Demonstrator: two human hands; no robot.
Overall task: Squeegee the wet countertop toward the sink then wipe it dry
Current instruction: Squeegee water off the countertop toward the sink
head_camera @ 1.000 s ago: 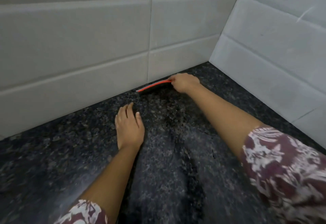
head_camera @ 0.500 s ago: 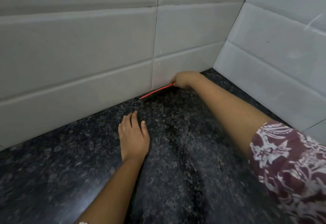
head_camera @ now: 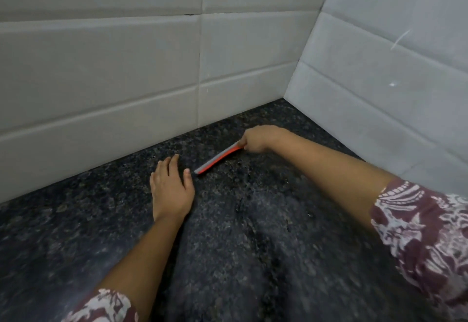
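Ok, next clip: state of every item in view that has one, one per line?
Squeegee: held at one end, blade on the countertop, clear of the wall.
Right hand: grip closed on the squeegee.
Left hand: open, flat on the countertop, holding nothing.
Countertop: dark streaks down the middle, looks wet.

Dim, flat light on my feed, no hard shadows or glare. Tiled walls (head_camera: 126, 68) bow at the edges (wide-angle lens). Dark table (head_camera: 253, 258) smears with motion blur low in frame; sleeves (head_camera: 430, 233) soft too.
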